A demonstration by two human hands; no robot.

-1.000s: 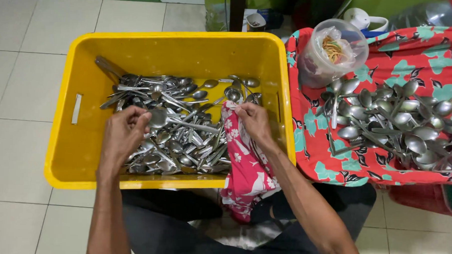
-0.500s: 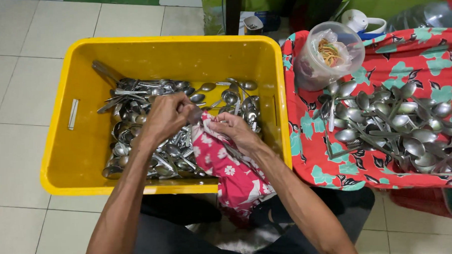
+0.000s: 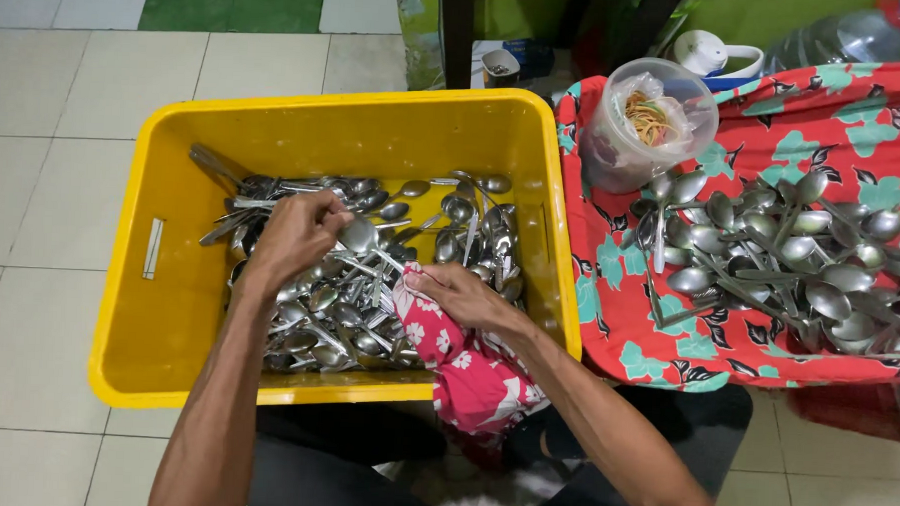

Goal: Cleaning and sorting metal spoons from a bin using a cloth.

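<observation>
A yellow plastic crate (image 3: pixel 169 303) on the tiled floor holds a heap of several steel spoons (image 3: pixel 353 309). My left hand (image 3: pixel 296 233) grips one spoon (image 3: pixel 359 235) by its bowl end above the heap. My right hand (image 3: pixel 458 295) clutches a pink flowered cloth (image 3: pixel 471 378) that is wrapped around that spoon's handle; the cloth hangs over the crate's near rim onto my lap.
To the right, a red and teal flowered cloth (image 3: pixel 657 330) carries a pile of several spoons (image 3: pixel 779 255) and a clear plastic tub (image 3: pixel 646 120) with a bag of rubber bands inside. A white jug (image 3: pixel 711 53) stands behind. Pale floor tiles surround the crate.
My left hand picked a spoon out of the heap and brought it to the cloth. My right hand moved the cloth left and closed it around the spoon's handle.
</observation>
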